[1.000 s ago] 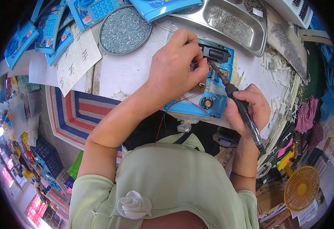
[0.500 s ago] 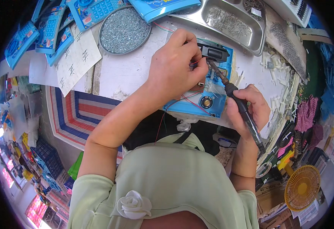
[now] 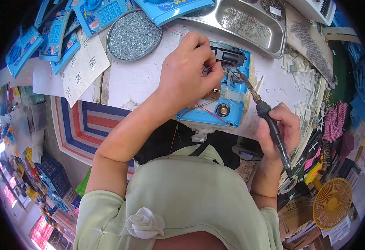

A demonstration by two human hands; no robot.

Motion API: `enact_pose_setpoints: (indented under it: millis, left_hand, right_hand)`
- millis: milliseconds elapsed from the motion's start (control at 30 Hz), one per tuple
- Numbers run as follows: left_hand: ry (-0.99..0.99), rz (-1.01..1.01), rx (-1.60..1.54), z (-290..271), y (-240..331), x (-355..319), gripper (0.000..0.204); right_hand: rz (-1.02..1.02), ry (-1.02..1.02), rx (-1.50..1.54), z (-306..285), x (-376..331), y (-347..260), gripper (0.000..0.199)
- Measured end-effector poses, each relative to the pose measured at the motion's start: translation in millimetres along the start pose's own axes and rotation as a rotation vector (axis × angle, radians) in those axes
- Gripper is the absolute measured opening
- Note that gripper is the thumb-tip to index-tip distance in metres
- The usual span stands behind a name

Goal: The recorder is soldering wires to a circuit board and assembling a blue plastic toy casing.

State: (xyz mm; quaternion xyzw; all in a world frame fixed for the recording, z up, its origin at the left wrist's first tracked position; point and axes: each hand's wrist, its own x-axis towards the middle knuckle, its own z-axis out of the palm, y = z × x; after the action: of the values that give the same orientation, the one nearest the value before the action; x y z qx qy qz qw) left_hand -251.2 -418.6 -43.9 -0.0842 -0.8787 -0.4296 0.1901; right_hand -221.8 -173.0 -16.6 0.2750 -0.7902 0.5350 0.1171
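Observation:
A blue plastic housing lies open on the table, with a black box-shaped part, a small round speaker and loose wires in it. Over its left side my left hand is closed in a pinch, a thin red wire showing at the fingertips. My right hand grips a soldering iron by its black handle, right of the housing. The iron's tip points up and left, near the wires beside the black part; whether it touches anything I cannot tell.
A round dish of small metal screws and a steel compartment tray stand at the back. Blue plastic housings are piled at the far left, by a sheet of paper. White plastic bits lie at right; a yellow fan is lower right.
The soldering iron has drawn back slightly to the right, along with my right hand. My left hand keeps its pinch over the housing, and the whole view has shifted a little.

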Motion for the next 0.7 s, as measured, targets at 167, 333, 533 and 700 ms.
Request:
enact_pose_setpoints:
  millis: [167, 333, 533, 700]
  left_hand:
    - [-0.011, -0.003, -0.001, 0.0, -1.2, -0.1, 0.015]
    - [-0.017, 0.012, 0.011, -1.3, 0.6, 1.0, 0.015]
    - [-0.016, 0.019, 0.018, -1.6, 0.8, 0.1, 0.014]
    - [-0.04, 0.042, 0.028, -5.3, -0.7, -1.8, 0.012]
  right_hand:
    - [0.041, 0.1, 0.101, 0.5, -6.0, 0.8, 0.033]
    - [0.048, 0.124, 0.111, -1.7, -5.4, 1.6, 0.033]
    - [0.055, 0.11, 0.055, -3.5, -5.1, 1.2, 0.031]
    - [0.092, 0.074, 0.01, -8.6, -7.9, 0.4, 0.03]
